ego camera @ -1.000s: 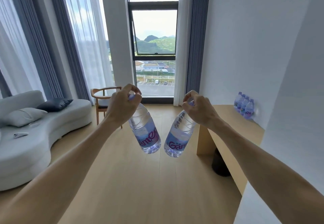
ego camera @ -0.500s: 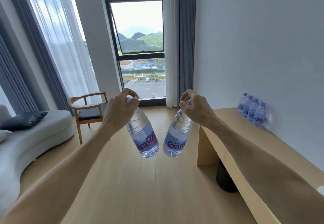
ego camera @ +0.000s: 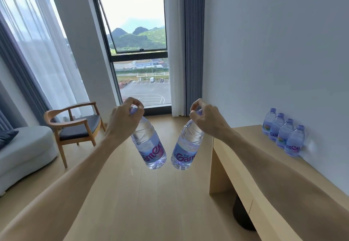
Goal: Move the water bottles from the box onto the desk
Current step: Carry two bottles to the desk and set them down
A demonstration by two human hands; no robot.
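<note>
- Two water bottles in transit, both hanging mid-frame over the wooden floor (ego camera: 132, 193), clear of the desk (ego camera: 251, 146) at right.
- Left hand (ego camera: 123, 120) pinches the cap and neck of the left bottle (ego camera: 149, 146); fingers curled tight round the top, body dangling free and tilted inward.
- Right hand (ego camera: 205, 120) holds the right bottle (ego camera: 186, 148) the same way, at the neck; its base swings toward the other bottle, the two bases near but apart.
- Four bottles (ego camera: 283, 132) stand upright in a row on the desk against the wall, right of frame.
- Handling, as a judgement: full and fairly heavy for a neck pinch; thin clear plastic, smooth, likely to swing and slip. Ridged cap and collar give the surest purchase.
- For setting down, a hold round the labelled waist would steady them better.
- Box not in view.
</note>
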